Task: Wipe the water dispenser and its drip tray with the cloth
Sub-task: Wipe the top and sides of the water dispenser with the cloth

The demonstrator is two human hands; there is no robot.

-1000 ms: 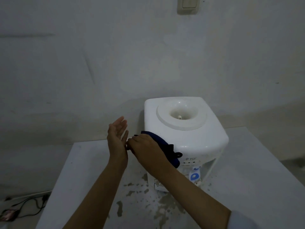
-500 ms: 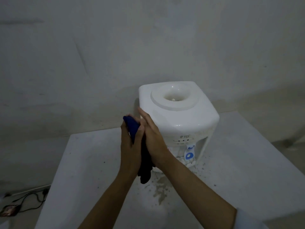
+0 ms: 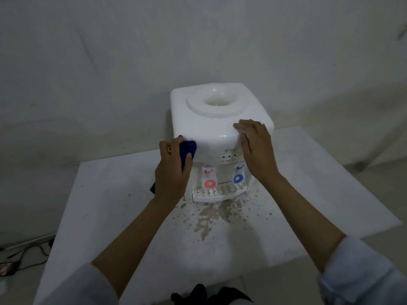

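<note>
Dispenser first: the smooth white plastic water dispenser (image 3: 220, 133) sits mid-frame on the speckled white table (image 3: 105, 208), its slotted drip tray (image 3: 220, 191) below, unwiped. My hands have parted: my right hand (image 3: 256, 150) rests flat on top, my left hand (image 3: 171, 172) grips the soft dark blue cloth (image 3: 187, 148), seemingly pressed to the left corner.

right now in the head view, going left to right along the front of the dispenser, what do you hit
cables on the floor → left hand gripping the blue cloth → red tap → blue tap → right hand resting on the dispenser's front right corner
</note>
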